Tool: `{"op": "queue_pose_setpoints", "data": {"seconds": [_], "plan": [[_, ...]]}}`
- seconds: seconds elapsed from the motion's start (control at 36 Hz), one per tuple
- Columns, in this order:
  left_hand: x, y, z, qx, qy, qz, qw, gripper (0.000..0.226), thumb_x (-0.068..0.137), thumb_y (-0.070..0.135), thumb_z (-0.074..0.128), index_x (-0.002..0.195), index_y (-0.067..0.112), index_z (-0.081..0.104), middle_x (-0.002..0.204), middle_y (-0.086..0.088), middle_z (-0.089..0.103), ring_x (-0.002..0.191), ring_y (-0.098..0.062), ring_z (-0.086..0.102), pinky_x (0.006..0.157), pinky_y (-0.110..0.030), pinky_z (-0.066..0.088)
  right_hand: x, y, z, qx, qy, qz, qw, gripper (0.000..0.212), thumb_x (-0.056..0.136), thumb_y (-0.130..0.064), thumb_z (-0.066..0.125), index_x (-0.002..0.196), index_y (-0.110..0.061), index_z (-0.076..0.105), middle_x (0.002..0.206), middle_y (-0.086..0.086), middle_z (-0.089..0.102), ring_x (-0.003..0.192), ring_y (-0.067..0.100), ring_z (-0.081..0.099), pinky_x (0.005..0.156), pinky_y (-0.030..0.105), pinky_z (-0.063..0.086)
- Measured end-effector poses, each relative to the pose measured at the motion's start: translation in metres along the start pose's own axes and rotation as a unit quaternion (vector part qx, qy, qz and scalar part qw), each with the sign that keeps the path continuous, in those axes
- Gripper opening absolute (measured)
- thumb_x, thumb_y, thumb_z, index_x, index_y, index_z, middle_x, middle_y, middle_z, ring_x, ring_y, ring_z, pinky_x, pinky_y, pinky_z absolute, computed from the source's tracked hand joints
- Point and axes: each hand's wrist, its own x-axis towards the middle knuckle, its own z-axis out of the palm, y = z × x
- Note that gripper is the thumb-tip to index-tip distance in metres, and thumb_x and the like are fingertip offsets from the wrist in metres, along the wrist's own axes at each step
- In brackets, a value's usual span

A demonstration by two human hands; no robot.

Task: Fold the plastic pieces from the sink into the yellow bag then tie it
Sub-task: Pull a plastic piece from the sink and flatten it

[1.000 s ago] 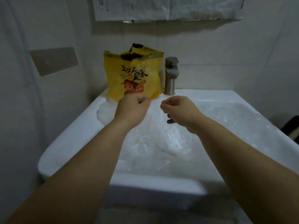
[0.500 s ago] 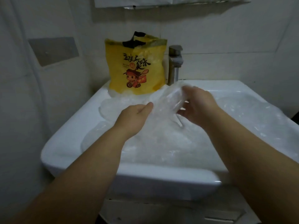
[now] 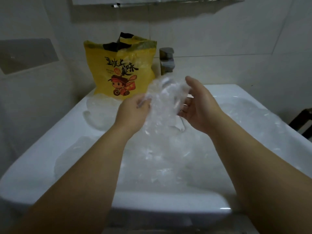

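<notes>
Now the clear plastic piece (image 3: 166, 100) is held up crumpled over the sink (image 3: 50, 149). Its left edge is pinched by the left hand (image 3: 133, 114), and its right side is cupped between thumb and fingers of the right hand (image 3: 199, 105). The yellow bag (image 3: 121, 68) is stood on the far left rim, mouth upward, just beyond the left hand, which is judged the nearer.

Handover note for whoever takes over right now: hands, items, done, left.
Hands: left hand pinches one clear plastic piece, lifted over the sink; right hand cups its other side.
Things: yellow bag stands open at the back left, beside the faucet; more plastic lies in the basin.
Done: one piece picked up.
Left: fold it, bag it, repeat for the rest, tie the bag.
</notes>
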Motion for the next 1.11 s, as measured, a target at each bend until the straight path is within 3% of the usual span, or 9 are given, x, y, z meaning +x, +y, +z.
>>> {"op": "queue_pose_setpoints", "data": {"seconds": [0.11, 0.19, 0.39, 0.53, 0.67, 0.78, 0.86, 1.03, 1.11], "plan": [[0.004, -0.006, -0.015, 0.024, 0.113, -0.007, 0.993, 0.017, 0.099, 0.028, 0.048, 0.102, 0.018, 0.062, 0.084, 0.006, 0.059, 0.079, -0.018, 0.054, 0.059, -0.026, 0.037, 0.003, 0.013, -0.001, -0.262, 0.025, -0.024, 0.964, 0.048, 0.083, -0.005, 0.065, 0.129, -0.012, 0.053, 0.109, 0.005, 0.057, 0.092, 0.023, 0.059, 0.080, 0.034, 0.055], [0.000, -0.009, -0.027, 0.138, 0.215, -0.027, 0.966, 0.025, 0.099, 0.021, 0.047, 0.121, 0.012, 0.057, 0.117, -0.011, 0.057, 0.102, -0.030, 0.053, 0.073, -0.029, 0.034, 0.001, 0.018, -0.003, -0.400, 0.084, -0.067, 0.910, 0.048, 0.087, -0.003, 0.061, 0.133, -0.013, 0.052, 0.114, 0.005, 0.059, 0.098, 0.024, 0.061, 0.086, 0.033, 0.053], [-0.019, -0.002, -0.023, 0.380, 0.077, -0.007, 0.922, 0.075, 0.080, 0.013, 0.060, 0.148, 0.031, 0.033, 0.157, -0.003, 0.017, 0.143, -0.030, 0.014, 0.115, -0.050, 0.012, -0.006, 0.007, 0.002, -0.148, 0.095, -0.008, 0.984, 0.007, 0.094, -0.012, 0.050, 0.091, -0.011, 0.057, 0.087, 0.009, 0.057, 0.077, 0.021, 0.057, 0.073, 0.033, 0.057], [-0.029, 0.012, -0.006, 0.127, 0.023, 0.149, 0.980, 0.050, 0.085, 0.024, 0.050, 0.133, 0.022, 0.058, 0.140, 0.004, 0.049, 0.132, -0.018, 0.037, 0.111, -0.031, 0.025, -0.013, 0.007, 0.001, -0.068, 0.022, 0.025, 0.997, 0.009, 0.095, -0.018, 0.051, 0.093, -0.011, 0.057, 0.090, 0.010, 0.058, 0.078, 0.023, 0.054, 0.074, 0.033, 0.053], [-0.026, 0.016, -0.001, -0.113, -0.073, -0.007, 0.991, 0.059, 0.096, 0.051, 0.047, 0.150, 0.032, 0.032, 0.153, 0.014, 0.033, 0.136, -0.003, 0.032, 0.115, -0.033, 0.027, -0.020, 0.004, 0.004, -0.036, -0.075, 0.021, 0.996, 0.013, 0.093, -0.014, 0.047, 0.086, -0.010, 0.056, 0.065, 0.005, 0.050, 0.065, 0.021, 0.049, 0.064, 0.029, 0.051], [-0.017, 0.010, -0.005, -0.210, -0.089, -0.089, 0.970, 0.110, 0.054, 0.090, 0.055, 0.149, 0.039, 0.031, 0.152, 0.011, 0.039, 0.137, -0.016, 0.041, 0.111, -0.048, 0.035, -0.022, 0.001, 0.002, -0.022, -0.140, 0.026, 0.990, 0.016, 0.092, -0.015, 0.045, 0.083, -0.011, 0.058, 0.070, 0.006, 0.059, 0.066, 0.020, 0.057, 0.069, 0.031, 0.049], [-0.014, 0.006, -0.008, -0.221, -0.108, -0.123, 0.961, 0.125, 0.044, 0.077, 0.075, 0.150, 0.028, 0.031, 0.146, 0.001, 0.049, 0.122, -0.018, 0.057, 0.101, -0.044, 0.047, -0.022, 0.002, 0.001, -0.032, -0.164, 0.012, 0.986, 0.017, 0.089, -0.016, 0.050, 0.092, -0.005, 0.062, 0.080, 0.011, 0.065, 0.077, 0.025, 0.061, 0.079, 0.036, 0.049], [-0.021, 0.011, -0.009, -0.217, -0.131, -0.108, 0.961, 0.038, 0.082, 0.019, 0.073, 0.118, 0.009, 0.064, 0.108, -0.010, 0.073, 0.100, -0.027, 0.070, 0.096, -0.047, 0.052, -0.022, 0.005, 0.003, -0.074, -0.114, -0.035, 0.990, 0.017, 0.089, 0.006, 0.045, 0.092, -0.002, 0.060, 0.071, 0.005, 0.066, 0.069, 0.019, 0.064, 0.068, 0.031, 0.054], [-0.022, 0.015, -0.011, -0.233, -0.113, -0.103, 0.960, 0.029, 0.083, 0.018, 0.072, 0.108, 0.004, 0.068, 0.105, -0.014, 0.073, 0.101, -0.034, 0.068, 0.099, -0.049, 0.050, -0.020, 0.009, 0.003, -0.138, -0.026, -0.068, 0.988, 0.018, 0.089, 0.007, 0.044, 0.094, 0.002, 0.062, 0.076, 0.007, 0.066, 0.070, 0.020, 0.065, 0.064, 0.031, 0.057]]}}
